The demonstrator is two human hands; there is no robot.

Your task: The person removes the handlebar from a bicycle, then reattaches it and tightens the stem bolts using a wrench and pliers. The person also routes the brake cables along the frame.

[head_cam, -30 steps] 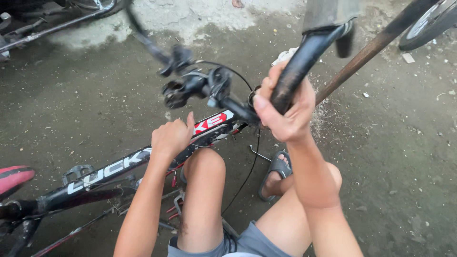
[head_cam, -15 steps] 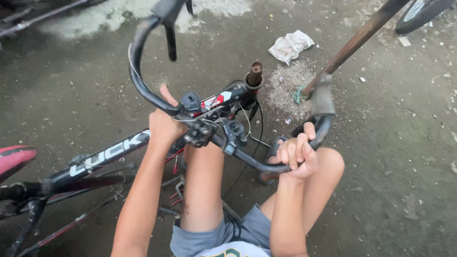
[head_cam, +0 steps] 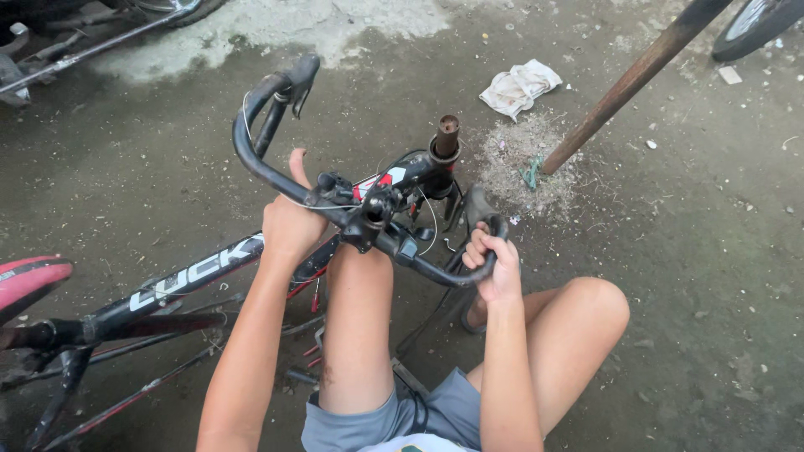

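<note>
At the far left the red saddle (head_cam: 29, 280) pokes into view, and from it the black bike frame (head_cam: 180, 280) runs up and to the right, lying low over the dirty concrete floor (head_cam: 712, 276).

My left hand (head_cam: 289, 222) comes next. Its grip is closed around the black handlebar (head_cam: 276, 172) near the middle clamp, with my thumb sticking straight up behind the bar. To the left of that hand the bar curves upward and ends in a grip and brake lever (head_cam: 297, 79) that hang free in the air.

The handlebar sits loose, just in front of the frame's head tube, not mounted on it. Its stem clamp (head_cam: 368, 222) is over my left knee, with thin cables trailing from it. Just behind and to the right, the bare steerer tube (head_cam: 446, 134) stands upright out of the frame, its rusty top open.

My right hand (head_cam: 494, 264) has its grip wrapped tight around the right end of the bar, fingers curled over it, above my right leg.

Further right, a crumpled pale rag (head_cam: 519, 84) lies on the floor, well apart from my hands. A rusty pole (head_cam: 628, 84) slants up from a patch of grit, and 1 bicycle tyre (head_cam: 758, 25) shows in the top right corner.
</note>
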